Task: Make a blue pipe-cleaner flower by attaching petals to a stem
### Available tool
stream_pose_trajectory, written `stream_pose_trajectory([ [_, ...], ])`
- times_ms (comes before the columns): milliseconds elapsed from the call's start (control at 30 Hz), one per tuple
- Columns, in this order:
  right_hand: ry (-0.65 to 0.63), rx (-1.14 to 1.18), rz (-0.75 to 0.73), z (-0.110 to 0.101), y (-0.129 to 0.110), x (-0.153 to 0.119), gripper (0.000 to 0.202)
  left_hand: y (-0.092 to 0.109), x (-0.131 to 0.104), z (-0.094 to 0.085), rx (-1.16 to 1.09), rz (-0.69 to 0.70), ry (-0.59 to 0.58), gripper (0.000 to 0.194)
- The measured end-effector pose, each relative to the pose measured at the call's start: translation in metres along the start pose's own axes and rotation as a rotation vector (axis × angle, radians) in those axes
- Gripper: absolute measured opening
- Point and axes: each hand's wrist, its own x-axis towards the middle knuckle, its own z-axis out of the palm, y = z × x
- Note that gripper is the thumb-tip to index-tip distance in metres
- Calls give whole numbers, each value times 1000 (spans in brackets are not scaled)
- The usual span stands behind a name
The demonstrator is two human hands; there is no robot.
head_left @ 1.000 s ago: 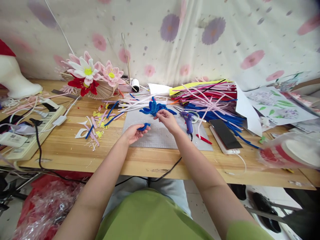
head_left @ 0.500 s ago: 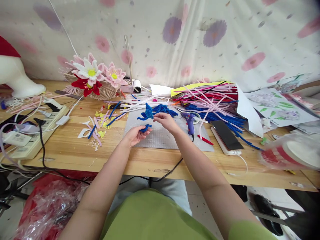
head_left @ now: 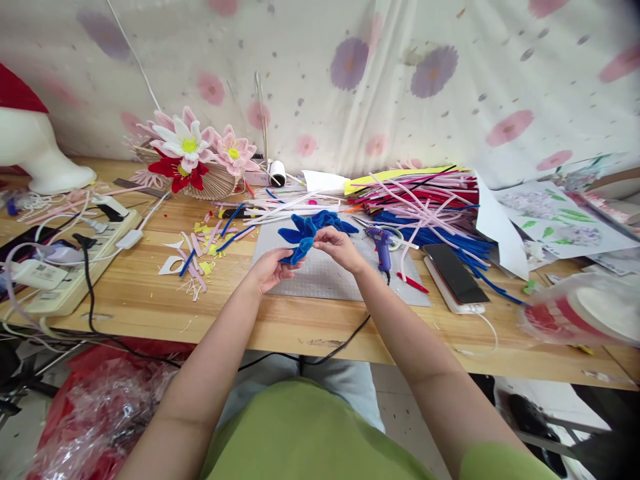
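Note:
Over the grey cutting mat [head_left: 330,287], my right hand [head_left: 339,248] pinches a blue pipe-cleaner flower [head_left: 296,233] near its base; its fuzzy petals point left. My left hand [head_left: 273,268] is closed on a blue pipe-cleaner petal [head_left: 299,255] just below, which meets or overlaps the flower. Whether the two pieces are joined cannot be seen. Behind my fingers, more blue pipe-cleaner petals [head_left: 334,220] lie on the mat. To the right of my right hand rests a purple glue gun [head_left: 381,247].
Bundled pipe cleaners [head_left: 420,190] lie along the back. A red-handled tool [head_left: 414,283] and a phone [head_left: 457,273] are at right. Left are scraps [head_left: 203,250], a power strip [head_left: 85,263] and finished flowers [head_left: 187,147]. A black cord [head_left: 345,341] hangs over the front edge.
My right hand has turned the flower and brought it down to the petal in my left hand, so the pieces now meet or overlap. The view has shifted slightly.

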Motion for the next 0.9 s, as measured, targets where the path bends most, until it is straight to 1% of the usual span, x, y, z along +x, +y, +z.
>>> stream_pose_trajectory([
  [133, -39, 86, 28, -3, 4, -1, 27, 5, -4, 7, 48, 61, 17, 11],
  [233, -44, 200, 61, -4, 5, -3, 31, 6, -3, 12, 58, 68, 16, 9],
  [367, -25, 295, 124, -4, -1, -4, 34, 5, -3, 15, 66, 66, -21, 10],
  [500, -26, 295, 140, -6, -7, -6, 35, 5, -5, 19, 69, 55, -37, 12],
  [700, -78, 325, 153, -9, -1, -8, 33, 4, -5, 22, 50, 41, -21, 12],
  [767, -79, 293, 144, -11, 0, -8, 33, 3, -4, 23, 47, 40, -5, 13],
  [900, -50, 145, 101, -15, -1, -7, 32, 0, -3, 25, 61, 50, -3, 13],
])
